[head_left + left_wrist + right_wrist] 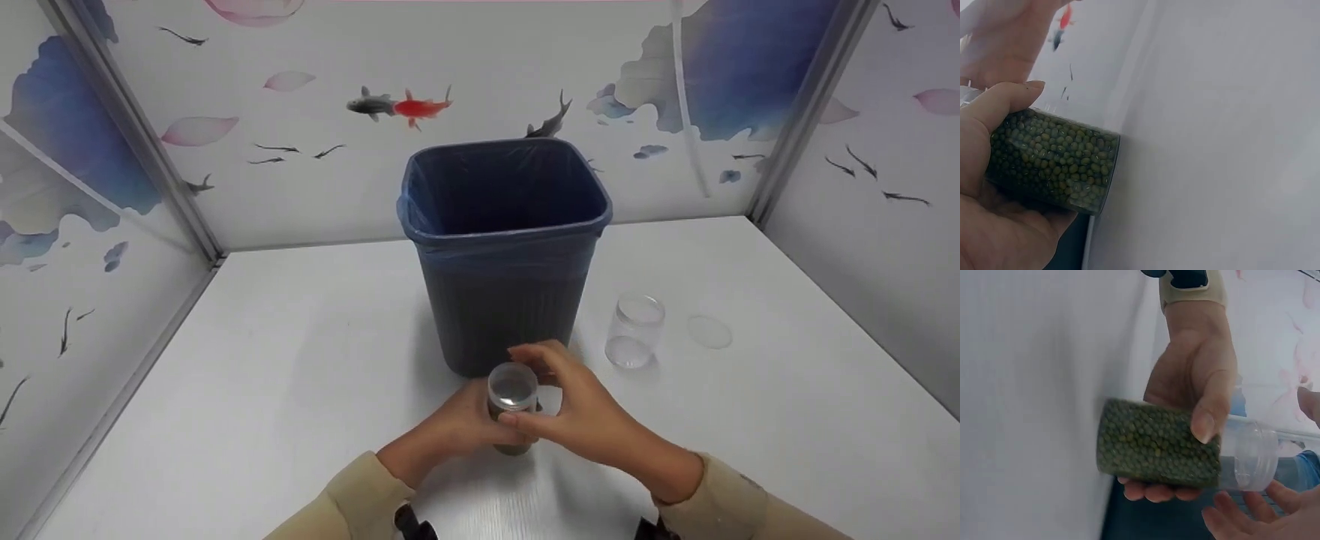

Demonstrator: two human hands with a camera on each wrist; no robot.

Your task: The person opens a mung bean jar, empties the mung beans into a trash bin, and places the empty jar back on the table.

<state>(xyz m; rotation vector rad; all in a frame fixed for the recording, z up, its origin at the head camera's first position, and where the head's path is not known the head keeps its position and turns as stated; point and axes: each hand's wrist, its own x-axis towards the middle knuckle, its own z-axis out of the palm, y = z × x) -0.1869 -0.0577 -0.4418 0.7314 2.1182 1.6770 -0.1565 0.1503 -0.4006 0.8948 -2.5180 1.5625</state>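
My left hand (454, 424) grips a clear jar of green mung beans (1157, 444), thumb on one side and fingers curled round the other. In the left wrist view the beans (1055, 160) show through the wall. The jar's upper part, toward its clear rim (1258, 455), holds no beans. Around that top end my right hand (589, 412) is spread, thumb and fingers on opposite sides; in the right wrist view they stand apart from the rim or barely touch it. Whether a lid sits on the jar is hard to tell.
Behind the hands stands a dark bin (502, 300) lined with a blue bag (506, 244). To its right, an empty clear jar (635, 330) stands on the white table (315, 360), beside a flat clear disc (709, 331). Printed panels (480, 45) enclose the table's back and sides.
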